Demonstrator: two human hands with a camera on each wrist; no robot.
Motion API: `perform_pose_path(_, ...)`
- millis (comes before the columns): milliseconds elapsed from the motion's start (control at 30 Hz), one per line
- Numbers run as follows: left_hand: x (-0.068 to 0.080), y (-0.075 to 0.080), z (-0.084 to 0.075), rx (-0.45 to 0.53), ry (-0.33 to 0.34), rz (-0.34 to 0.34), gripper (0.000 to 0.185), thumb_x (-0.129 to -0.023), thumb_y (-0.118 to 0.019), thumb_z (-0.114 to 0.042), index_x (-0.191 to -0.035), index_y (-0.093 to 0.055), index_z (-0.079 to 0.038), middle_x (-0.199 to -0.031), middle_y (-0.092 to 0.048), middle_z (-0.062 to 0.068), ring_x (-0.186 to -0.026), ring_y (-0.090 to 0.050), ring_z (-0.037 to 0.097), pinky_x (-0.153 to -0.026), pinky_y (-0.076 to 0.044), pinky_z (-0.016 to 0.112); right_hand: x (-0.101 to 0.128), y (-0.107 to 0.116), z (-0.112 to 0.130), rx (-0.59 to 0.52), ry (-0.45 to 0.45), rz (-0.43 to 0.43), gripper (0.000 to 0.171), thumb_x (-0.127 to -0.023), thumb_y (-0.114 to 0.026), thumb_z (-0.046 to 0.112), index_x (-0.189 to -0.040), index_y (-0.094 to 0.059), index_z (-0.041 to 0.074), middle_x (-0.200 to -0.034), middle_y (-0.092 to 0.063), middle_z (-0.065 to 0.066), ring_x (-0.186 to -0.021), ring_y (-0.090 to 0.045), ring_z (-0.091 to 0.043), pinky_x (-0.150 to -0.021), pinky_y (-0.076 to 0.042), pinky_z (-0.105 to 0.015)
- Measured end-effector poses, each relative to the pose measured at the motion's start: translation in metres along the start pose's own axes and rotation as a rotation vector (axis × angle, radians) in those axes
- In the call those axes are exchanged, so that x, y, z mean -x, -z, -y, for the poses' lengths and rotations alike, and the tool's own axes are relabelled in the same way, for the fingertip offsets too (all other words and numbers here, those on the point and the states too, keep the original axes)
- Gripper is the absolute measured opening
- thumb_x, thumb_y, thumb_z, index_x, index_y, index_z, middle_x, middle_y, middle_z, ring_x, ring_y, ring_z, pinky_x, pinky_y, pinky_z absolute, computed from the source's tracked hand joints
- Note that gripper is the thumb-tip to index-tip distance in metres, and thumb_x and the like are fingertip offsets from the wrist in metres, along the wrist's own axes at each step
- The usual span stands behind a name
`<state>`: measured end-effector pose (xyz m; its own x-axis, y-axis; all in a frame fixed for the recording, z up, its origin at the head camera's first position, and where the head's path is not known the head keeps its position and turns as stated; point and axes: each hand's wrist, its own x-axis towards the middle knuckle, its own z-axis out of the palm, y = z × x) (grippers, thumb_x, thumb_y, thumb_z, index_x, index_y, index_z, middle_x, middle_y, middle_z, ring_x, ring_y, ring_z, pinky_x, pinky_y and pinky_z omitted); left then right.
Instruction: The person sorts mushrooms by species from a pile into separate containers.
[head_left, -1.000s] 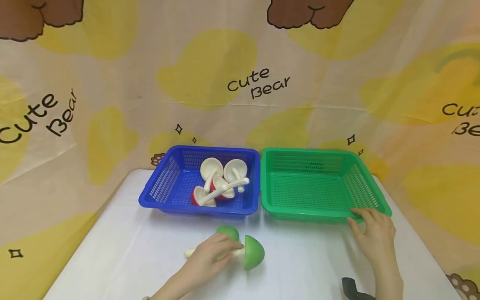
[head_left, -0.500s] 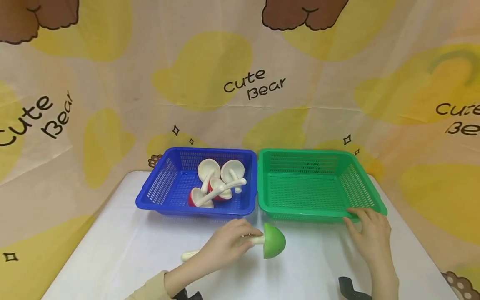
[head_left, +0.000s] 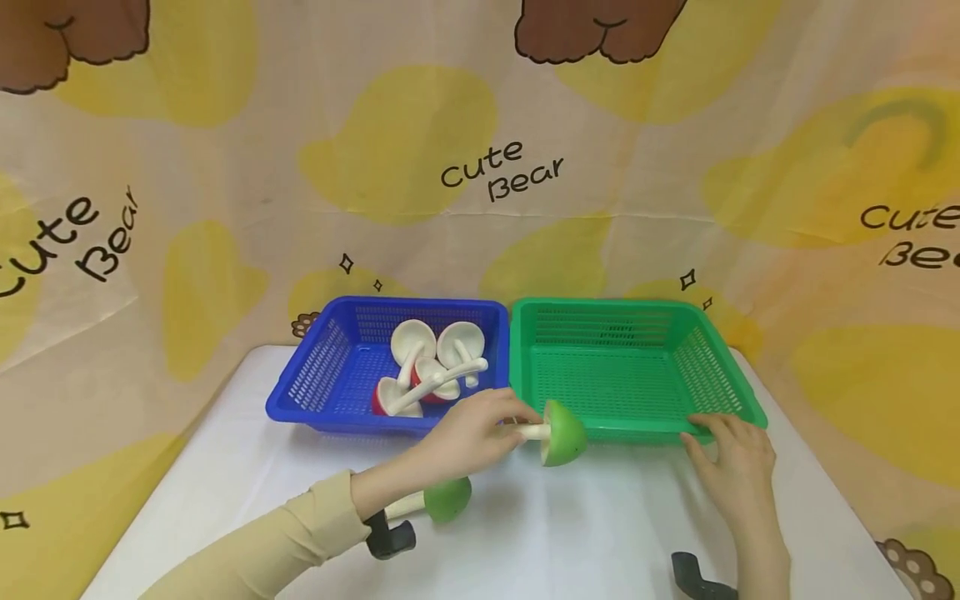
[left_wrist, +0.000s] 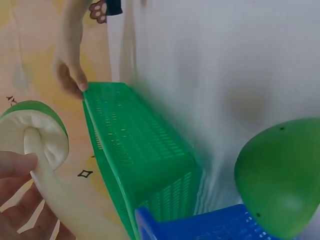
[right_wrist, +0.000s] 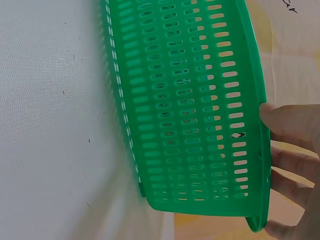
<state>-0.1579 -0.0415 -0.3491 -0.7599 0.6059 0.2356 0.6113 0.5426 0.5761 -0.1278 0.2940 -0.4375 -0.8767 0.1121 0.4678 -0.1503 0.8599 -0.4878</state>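
Observation:
My left hand (head_left: pixel 480 429) pinches the white stem of a green-capped toy mushroom (head_left: pixel 562 433), held in the air just before the front rim of the green basket (head_left: pixel 637 429). In the left wrist view the same mushroom (left_wrist: pixel 37 145) shows its white underside beside my fingers (left_wrist: pixel 15 165). A second green mushroom (head_left: pixel 442 500) lies on the white table under my left forearm; its cap (left_wrist: pixel 280 175) fills the lower right of that view. My right hand (head_left: pixel 731 454) rests with fingers on the green basket's front right corner (right_wrist: pixel 260 150).
A blue basket (head_left: pixel 315 408) left of the green one holds several red-capped white mushrooms (head_left: pixel 427 375). Both stand at the back of the white table (head_left: pixel 600 525). A cartoon bear cloth hangs behind. Dark wrist straps (head_left: pixel 390 537) show near the front edge.
My left hand has lifted one green mushroom off the table and carried it right and away, up to the green basket's front rim. The other green mushroom stays on the table. The right hand keeps its place.

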Motion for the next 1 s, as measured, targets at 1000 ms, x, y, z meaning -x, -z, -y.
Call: perform_pose_path(1000, -0.124, -0.034, 0.000, -0.096, 0.110, 0.311, 0.016, -0.092, -0.063, -0.013, -0.103, -0.074, -0.016, -0.087, -0.069, -0.001, -0.070, -0.051, 0.008, -0.059, -0.040, 0.017, -0.001, 0.000, -0.003, -0.009, -0.002, -0.017, 0.024, -0.085, -0.069, 0.009, -0.108, -0.064, 0.002, -0.113, -0.061, -0.023, -0.112, -0.042, -0.044, -0.102, -0.020, -0.068)
